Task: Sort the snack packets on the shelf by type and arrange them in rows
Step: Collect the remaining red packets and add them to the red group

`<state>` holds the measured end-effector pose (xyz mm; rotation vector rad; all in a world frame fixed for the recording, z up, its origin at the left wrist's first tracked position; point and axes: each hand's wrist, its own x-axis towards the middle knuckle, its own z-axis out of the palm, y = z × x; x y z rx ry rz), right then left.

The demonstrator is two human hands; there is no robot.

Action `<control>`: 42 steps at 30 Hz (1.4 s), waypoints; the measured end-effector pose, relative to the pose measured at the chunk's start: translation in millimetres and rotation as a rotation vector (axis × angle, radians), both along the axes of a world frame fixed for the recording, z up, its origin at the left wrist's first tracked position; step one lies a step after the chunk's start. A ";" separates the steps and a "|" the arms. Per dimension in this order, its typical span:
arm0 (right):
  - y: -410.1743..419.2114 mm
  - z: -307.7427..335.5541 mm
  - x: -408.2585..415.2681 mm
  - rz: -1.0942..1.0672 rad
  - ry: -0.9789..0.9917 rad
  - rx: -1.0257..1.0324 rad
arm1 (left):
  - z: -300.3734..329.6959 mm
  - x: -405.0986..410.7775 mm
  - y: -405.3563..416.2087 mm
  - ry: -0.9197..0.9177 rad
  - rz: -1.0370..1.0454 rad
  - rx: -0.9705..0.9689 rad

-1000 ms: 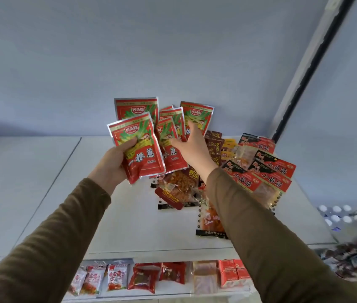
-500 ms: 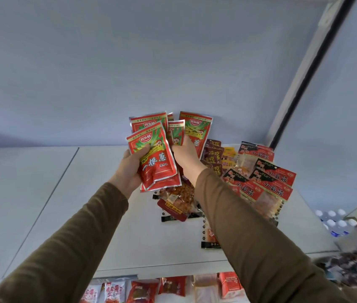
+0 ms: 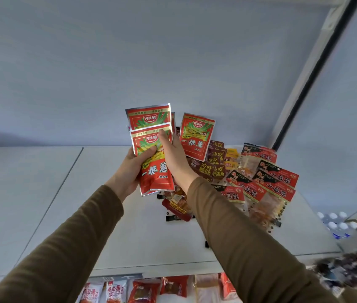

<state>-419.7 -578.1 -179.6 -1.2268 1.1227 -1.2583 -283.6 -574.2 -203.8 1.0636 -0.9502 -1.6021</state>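
Note:
My left hand point(image 3: 129, 171) grips a stack of red and green snack packets point(image 3: 154, 171) above the white shelf point(image 3: 129, 237), thumb across the front one. My right hand point(image 3: 174, 158) lies against the stack's right edge, its fingers reaching up over the front packet. One more red and green packet point(image 3: 196, 136) leans against the back wall just right of my hands. Dark brown packets point(image 3: 213, 165) and red and black packets with clear windows point(image 3: 267, 184) lie in a heap to the right. Small dark red packets point(image 3: 176, 207) lie under my right wrist.
The shelf's left half and front are bare white surface with a seam point(image 3: 48, 206). A lower shelf holds a row of red and white packets point(image 3: 142, 291). Bottle caps point(image 3: 335, 221) show at the far right. A dark upright post point(image 3: 311, 77) stands at the right back.
The fanned packets have been drawn together into one stack in my left hand. My right hand moved left onto the stack, leaving one packet against the wall.

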 end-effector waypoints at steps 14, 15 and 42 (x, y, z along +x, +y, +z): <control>-43.7 -10.7 -99.4 -0.574 0.349 0.133 | -3.2 27.9 3.6 0.144 0.070 0.065; -46.7 -13.2 -97.9 -0.531 0.333 0.150 | -3.4 26.8 4.5 0.144 0.070 0.070; -10.9 23.5 -7.1 0.392 -0.220 0.197 | 24.6 43.4 35.5 -0.118 0.149 -0.074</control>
